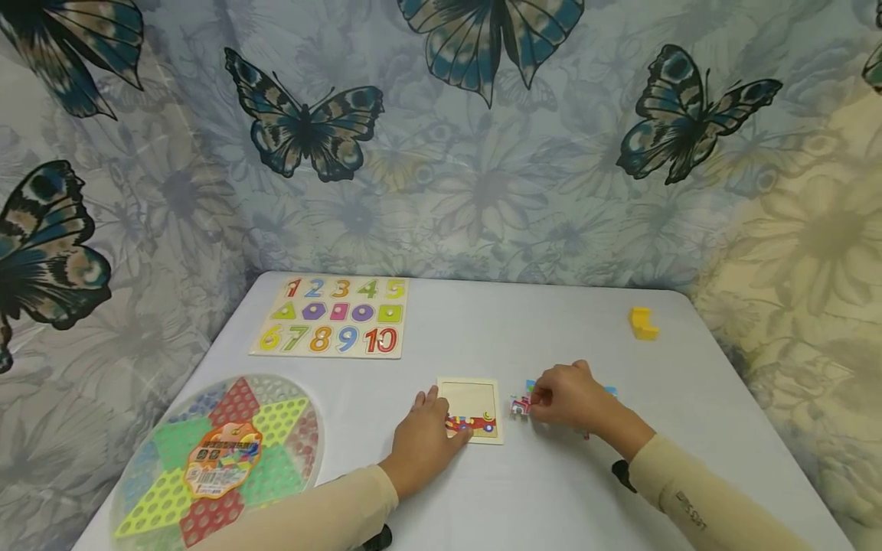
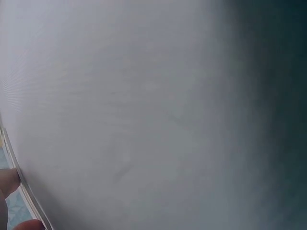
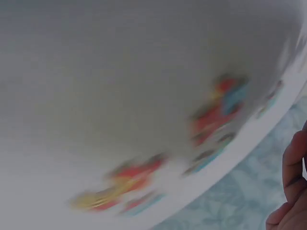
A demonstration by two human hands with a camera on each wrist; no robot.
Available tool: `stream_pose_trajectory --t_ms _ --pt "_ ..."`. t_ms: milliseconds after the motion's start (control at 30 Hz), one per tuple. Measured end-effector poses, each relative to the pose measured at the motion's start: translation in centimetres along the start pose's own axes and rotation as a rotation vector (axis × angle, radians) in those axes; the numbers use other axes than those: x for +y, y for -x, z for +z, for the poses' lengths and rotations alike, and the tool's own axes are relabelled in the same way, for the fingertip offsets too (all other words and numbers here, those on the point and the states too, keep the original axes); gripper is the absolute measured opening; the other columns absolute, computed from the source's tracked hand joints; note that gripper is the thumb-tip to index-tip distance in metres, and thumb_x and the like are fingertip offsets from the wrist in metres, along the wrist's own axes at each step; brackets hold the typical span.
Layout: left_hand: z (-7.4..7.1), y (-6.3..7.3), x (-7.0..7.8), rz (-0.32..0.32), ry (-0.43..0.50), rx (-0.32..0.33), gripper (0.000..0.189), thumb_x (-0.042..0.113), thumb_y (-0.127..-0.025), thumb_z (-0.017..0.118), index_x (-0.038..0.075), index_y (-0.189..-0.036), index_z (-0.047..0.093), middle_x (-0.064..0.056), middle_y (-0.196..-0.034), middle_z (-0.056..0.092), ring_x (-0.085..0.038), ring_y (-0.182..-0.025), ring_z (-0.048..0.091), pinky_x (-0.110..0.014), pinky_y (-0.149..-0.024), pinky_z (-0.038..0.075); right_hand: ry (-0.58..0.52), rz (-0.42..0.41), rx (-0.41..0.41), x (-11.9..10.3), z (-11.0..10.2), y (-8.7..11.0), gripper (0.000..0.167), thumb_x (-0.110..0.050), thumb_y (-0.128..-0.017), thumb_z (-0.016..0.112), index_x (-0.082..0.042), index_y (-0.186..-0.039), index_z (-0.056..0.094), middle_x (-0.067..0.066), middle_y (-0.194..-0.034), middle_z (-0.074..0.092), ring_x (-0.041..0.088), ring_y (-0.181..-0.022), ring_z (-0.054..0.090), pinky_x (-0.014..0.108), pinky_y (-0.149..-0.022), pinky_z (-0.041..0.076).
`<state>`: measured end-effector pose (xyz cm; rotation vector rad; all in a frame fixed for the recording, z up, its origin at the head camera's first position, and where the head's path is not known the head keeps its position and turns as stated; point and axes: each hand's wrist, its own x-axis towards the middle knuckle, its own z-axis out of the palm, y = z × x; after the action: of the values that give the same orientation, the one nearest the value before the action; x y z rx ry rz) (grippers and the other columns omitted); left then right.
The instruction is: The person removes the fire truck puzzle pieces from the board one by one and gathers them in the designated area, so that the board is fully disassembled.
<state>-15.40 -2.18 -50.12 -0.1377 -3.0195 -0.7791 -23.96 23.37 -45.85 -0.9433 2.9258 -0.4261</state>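
A small wooden puzzle board point(image 1: 471, 390) lies on the table, with a red vehicle-patterned piece point(image 1: 482, 423) along its bottom. My left hand point(image 1: 422, 436) rests against the board's left side, fingers extended and thumb over the lower edge. In the left wrist view only fingertips point(image 2: 9, 182) show at a board edge. To the right of the board, my right hand point(image 1: 575, 398) pinches a small pink, white and blue puzzle piece point(image 1: 520, 406) at its fingertips. Other colourful pieces point(image 1: 610, 390) lie partly hidden under that hand; they look blurred in the right wrist view, including a red and blue one point(image 3: 218, 115).
A number and shape board point(image 1: 327, 317) lies at the back left. In front of it is a round star-patterned game board point(image 1: 227, 451) with an orange label. A yellow block point(image 1: 644, 324) stands at the back right of the white table point(image 1: 524, 329). Butterfly-printed cloth point(image 1: 482, 191) hangs behind.
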Motion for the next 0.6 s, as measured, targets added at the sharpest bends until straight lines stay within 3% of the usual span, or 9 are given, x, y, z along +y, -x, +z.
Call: stream_pose_trajectory --t_ms 200,433,600 --pt "0.0 0.0 0.0 0.015 -0.005 -0.005 0.042 0.047 -0.084 0.074 0.007 -0.092 0.061 -0.024 -0.142 0.048 -0.042 -0.131 0.044 -0.055 -0.096 0.045 -0.017 0.013 0.017 2.9 0.1 3.3 0.023 -0.018 -0.072 0.08 -0.031 -0.066 0.062 -0.022 -0.059 0.046 0.0 -0.06 0.044 0.039 -0.072 0.026" --pt "-0.2 0.4 -0.4 0.026 -0.02 0.01 0.041 0.045 -0.084 0.075 0.007 -0.09 0.061 -0.025 -0.139 0.05 -0.044 -0.128 0.046 -0.057 -0.093 0.046 0.025 -0.034 0.008 3.2 1.3 3.7 0.024 -0.019 -0.071 0.078 -0.033 -0.064 0.06 -0.024 -0.06 0.045 -0.001 -0.062 0.042 0.037 -0.069 0.024" --pt "0.0 0.2 -0.5 0.088 -0.025 0.058 0.039 0.043 -0.082 0.077 0.01 -0.091 0.059 -0.025 -0.137 0.052 -0.05 -0.127 0.044 -0.056 -0.1 0.04 0.078 -0.042 0.04 2.3 0.7 3.6 0.025 -0.018 -0.067 0.078 -0.032 -0.064 0.058 -0.022 -0.06 0.042 0.001 -0.062 0.04 0.036 -0.069 0.024"
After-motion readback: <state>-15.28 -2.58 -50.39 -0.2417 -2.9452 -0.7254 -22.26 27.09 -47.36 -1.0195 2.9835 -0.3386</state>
